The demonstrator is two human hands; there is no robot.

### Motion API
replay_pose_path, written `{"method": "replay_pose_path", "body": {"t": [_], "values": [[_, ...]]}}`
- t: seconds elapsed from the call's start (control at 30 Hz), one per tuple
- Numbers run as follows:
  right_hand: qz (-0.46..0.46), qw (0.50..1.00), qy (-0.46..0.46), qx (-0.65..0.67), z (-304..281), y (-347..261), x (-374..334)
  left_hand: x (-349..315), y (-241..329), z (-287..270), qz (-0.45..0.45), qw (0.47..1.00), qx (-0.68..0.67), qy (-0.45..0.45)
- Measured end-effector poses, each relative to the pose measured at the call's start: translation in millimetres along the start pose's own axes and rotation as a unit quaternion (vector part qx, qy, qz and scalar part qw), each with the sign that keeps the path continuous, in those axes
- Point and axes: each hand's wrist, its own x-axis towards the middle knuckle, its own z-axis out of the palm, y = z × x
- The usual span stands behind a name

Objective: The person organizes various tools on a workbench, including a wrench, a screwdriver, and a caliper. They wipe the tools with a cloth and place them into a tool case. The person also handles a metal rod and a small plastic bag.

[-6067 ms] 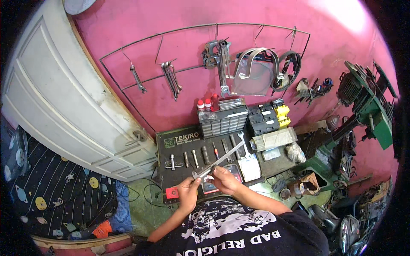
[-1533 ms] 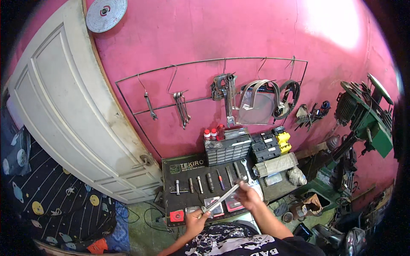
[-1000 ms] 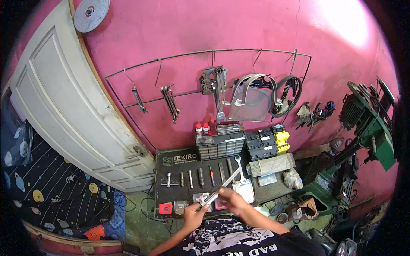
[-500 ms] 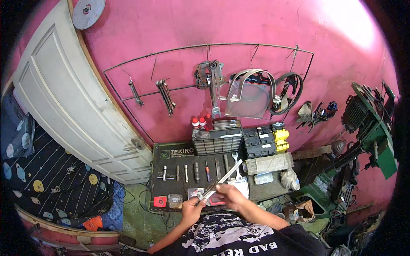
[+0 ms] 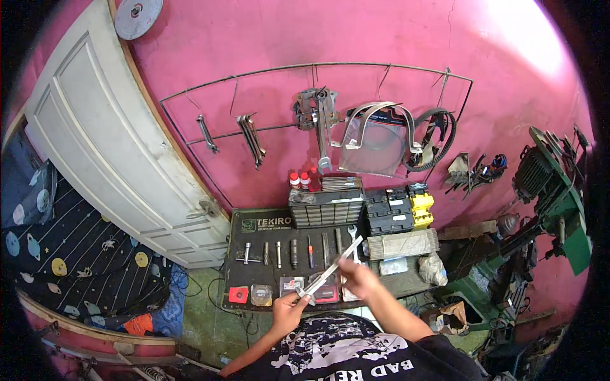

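Note:
A silver vernier caliper (image 5: 328, 272) slants up to the right above the front of the workbench. My left hand (image 5: 289, 312) is closed round its jaw end, with the thumb and fingers pinching it. My right hand (image 5: 360, 279) is at the upper part of the caliper's beam; its fingers are blurred, so their grip on the beam is unclear. Beneath the caliper lie a small flat packet (image 5: 291, 285) and a red case (image 5: 326, 293), both partly covered. A combination wrench (image 5: 352, 236) lies beyond the beam's far tip.
On the dark bench mat (image 5: 267, 277) lie a T-handle wrench (image 5: 248, 254), a screwdriver (image 5: 311, 251), a red box (image 5: 238, 294) and a clear box (image 5: 261, 294). A drawer cabinet (image 5: 326, 213) and black cases (image 5: 389, 213) stand behind. Green machinery (image 5: 470, 286) is at the right.
My right hand has moved right and up along the caliper's beam, away from my left hand. My left hand keeps its hold. The view has shifted slightly.

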Motion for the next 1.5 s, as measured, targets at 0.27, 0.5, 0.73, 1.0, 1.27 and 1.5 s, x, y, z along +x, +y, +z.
{"method": "replay_pose_path", "body": {"t": [0.27,0.5,0.73,1.0,1.27,1.5], "values": [[0.022,0.995,-0.092,-0.034,31,22,-21,8,-15,2,0.027,0.999,0.042,0.022],[-0.087,0.995,-0.003,0.058,1,-40,16,1,8,-8,0.028,0.999,-0.028,0.012],[0.072,0.996,-0.045,-0.036,40,37,-8,8,8,-17,0.003,0.999,-0.048,0.012],[-0.090,0.993,0.046,0.064,-18,-31,23,15,6,-37,-0.049,0.995,-0.080,-0.016],[-0.273,0.878,0.137,-0.369,-32,-38,-2,50,18,-99,0.098,0.988,0.114,-0.025],[-0.391,0.657,-0.104,-0.636,86,17,1,86,45,-92,0.194,0.951,0.223,-0.086]]}}
